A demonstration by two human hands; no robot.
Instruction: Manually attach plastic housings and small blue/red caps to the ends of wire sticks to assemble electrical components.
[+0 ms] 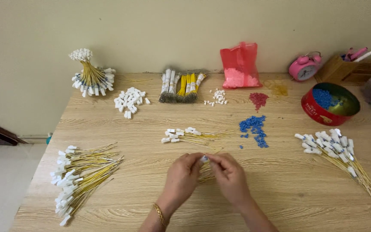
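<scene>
Left hand [184, 172], right hand [227, 174] pinch yellow wires [205, 171] mid-table [280, 189]

— What are your hands on?
— Your left hand [184, 172] and right hand [227, 174] meet over the desk [151, 210], pinching a white connector [204, 159] on a small bunch of yellow wires [205, 172].
— And around them?
— Just beyond lies a small wire bundle [190, 135], with blue beads [254, 129] to its right. Larger bundles lie far left [80, 176] and far right [336, 150], and a red tin [329, 103] sits at the back right.

Wooden table [280, 189], beige wall [151, 30]
</scene>
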